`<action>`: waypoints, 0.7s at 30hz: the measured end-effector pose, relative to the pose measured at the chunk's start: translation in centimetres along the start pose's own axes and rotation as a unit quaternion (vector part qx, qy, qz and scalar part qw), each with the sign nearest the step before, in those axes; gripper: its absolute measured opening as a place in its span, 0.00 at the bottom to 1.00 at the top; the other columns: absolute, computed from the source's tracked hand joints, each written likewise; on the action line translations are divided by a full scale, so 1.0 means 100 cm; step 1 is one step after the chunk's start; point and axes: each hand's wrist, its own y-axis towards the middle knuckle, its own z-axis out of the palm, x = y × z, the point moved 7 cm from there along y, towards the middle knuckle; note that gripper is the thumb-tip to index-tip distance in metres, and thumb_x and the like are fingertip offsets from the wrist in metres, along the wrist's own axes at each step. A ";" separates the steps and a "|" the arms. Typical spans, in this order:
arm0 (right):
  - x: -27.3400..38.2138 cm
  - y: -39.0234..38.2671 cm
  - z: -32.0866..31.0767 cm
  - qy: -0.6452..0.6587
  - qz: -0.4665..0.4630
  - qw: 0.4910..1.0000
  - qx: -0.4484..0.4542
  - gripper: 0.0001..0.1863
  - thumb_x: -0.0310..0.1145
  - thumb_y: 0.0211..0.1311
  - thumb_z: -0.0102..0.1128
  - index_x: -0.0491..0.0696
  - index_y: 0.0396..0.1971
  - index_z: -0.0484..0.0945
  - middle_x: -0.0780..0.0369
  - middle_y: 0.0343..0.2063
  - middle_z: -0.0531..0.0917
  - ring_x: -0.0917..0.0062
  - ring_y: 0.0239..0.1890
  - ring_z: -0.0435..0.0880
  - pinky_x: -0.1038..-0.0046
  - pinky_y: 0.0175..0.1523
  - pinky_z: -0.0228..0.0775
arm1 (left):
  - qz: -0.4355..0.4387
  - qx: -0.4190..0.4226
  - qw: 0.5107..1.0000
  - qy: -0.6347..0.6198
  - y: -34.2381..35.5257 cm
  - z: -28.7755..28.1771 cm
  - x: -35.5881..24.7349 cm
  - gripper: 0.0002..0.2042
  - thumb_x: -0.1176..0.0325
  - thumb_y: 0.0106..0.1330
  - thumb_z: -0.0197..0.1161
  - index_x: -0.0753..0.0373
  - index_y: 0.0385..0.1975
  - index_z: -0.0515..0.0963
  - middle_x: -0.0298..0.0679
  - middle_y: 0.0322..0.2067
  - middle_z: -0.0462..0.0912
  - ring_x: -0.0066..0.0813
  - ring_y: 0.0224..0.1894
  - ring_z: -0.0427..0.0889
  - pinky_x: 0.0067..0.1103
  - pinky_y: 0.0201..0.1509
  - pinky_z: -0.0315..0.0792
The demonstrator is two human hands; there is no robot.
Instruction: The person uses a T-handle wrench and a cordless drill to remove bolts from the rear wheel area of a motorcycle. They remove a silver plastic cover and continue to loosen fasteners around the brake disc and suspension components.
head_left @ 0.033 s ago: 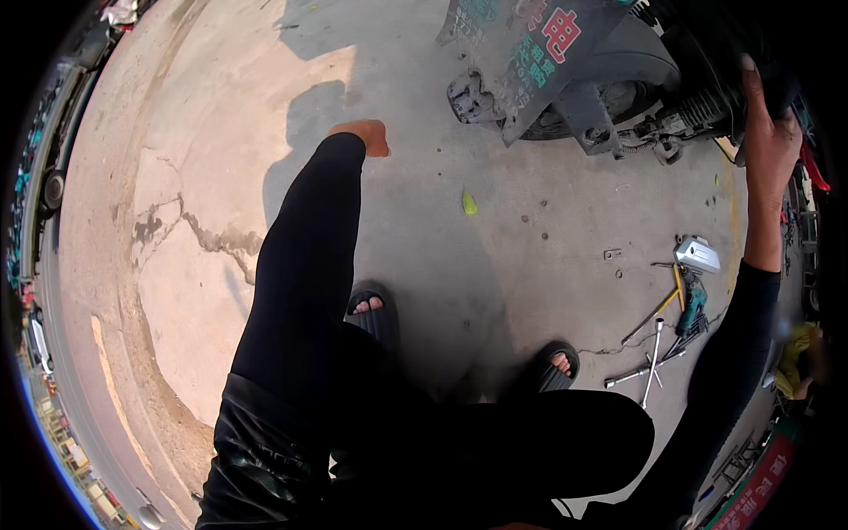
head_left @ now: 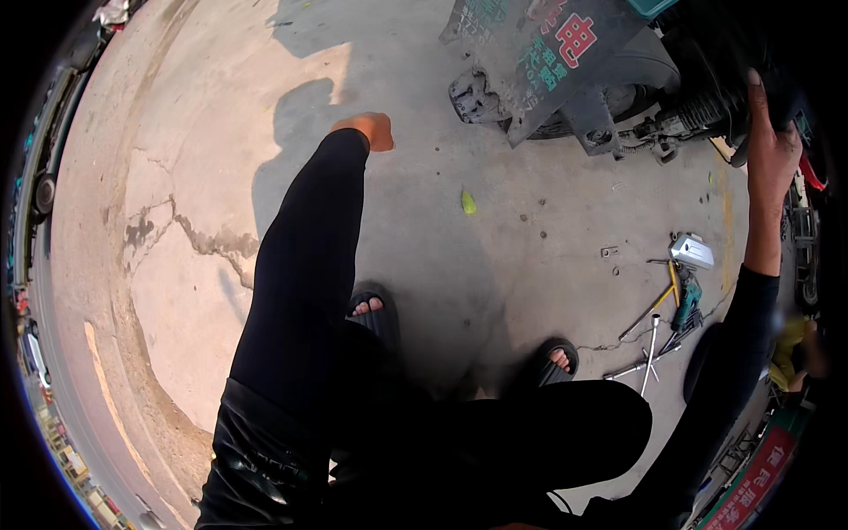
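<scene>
At the upper right stands a dusty two-wheeled vehicle, seen from its wheel end, with a shock absorber, a tyre and a grey mudguard plate lettered in red and green. My right hand is on a black part of it, too dark to name, thumb stretched along it and fingers wrapped out of sight. Left of the vehicle, my left hand is held over the concrete, away from the vehicle. It looks compact and bent at the wrist. Its fingers are hidden beneath, and nothing sticks out of it.
On the ground at right lie a silver cover, a green power tool, a yellow-handled tool and a cross wrench. A green leaf lies between my hands and sandalled feet. A road runs along the left.
The view shifts slightly; the plate sits a little further right. A teal edge shows above it, and a dark rounded shape now shows beside my right forearm. Both hands stay about where they were.
</scene>
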 end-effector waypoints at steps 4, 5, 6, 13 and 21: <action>-0.014 -0.001 -0.011 0.076 0.155 0.985 0.025 0.18 0.48 0.62 0.67 0.46 0.34 0.86 0.66 0.29 0.84 0.84 0.32 0.78 0.79 0.43 0.69 | 0.086 -0.147 0.967 -0.191 0.026 -0.028 -0.049 0.18 0.62 0.64 0.55 0.68 0.48 0.80 0.52 0.51 0.81 0.51 0.53 0.80 0.38 0.55 0.74; -0.016 0.003 -0.013 0.072 0.163 0.983 0.037 0.17 0.46 0.62 0.67 0.45 0.36 0.86 0.66 0.30 0.84 0.84 0.33 0.78 0.79 0.43 0.69 | 0.094 -0.175 0.955 -0.219 0.023 -0.036 -0.052 0.18 0.63 0.64 0.54 0.68 0.47 0.80 0.52 0.51 0.81 0.52 0.52 0.80 0.39 0.55 0.74; -0.019 0.007 -0.018 0.061 0.169 0.982 0.050 0.17 0.44 0.63 0.67 0.43 0.38 0.85 0.65 0.31 0.84 0.84 0.35 0.79 0.79 0.43 0.68 | 0.127 -0.141 0.965 -0.179 0.024 -0.034 -0.063 0.18 0.63 0.65 0.54 0.67 0.48 0.80 0.51 0.51 0.81 0.53 0.52 0.80 0.39 0.55 0.74; -0.012 0.004 -0.037 -0.277 -0.035 0.945 0.169 0.34 0.13 0.52 0.45 0.51 0.62 0.72 0.58 0.40 0.85 0.68 0.45 0.83 0.71 0.55 0.71 | 0.202 -0.119 0.959 -0.161 0.040 -0.026 -0.050 0.18 0.60 0.69 0.54 0.63 0.54 0.76 0.46 0.50 0.82 0.47 0.54 0.79 0.36 0.56 0.74; -0.019 0.016 -0.059 0.013 0.281 0.949 -0.145 0.18 0.35 0.57 0.63 0.42 0.45 0.79 0.59 0.41 0.86 0.67 0.42 0.84 0.65 0.49 0.74 | 0.139 -0.352 0.822 -0.427 -0.004 -0.135 0.097 0.25 0.53 0.68 0.51 0.69 0.54 0.74 0.57 0.51 0.79 0.48 0.56 0.77 0.37 0.61 0.69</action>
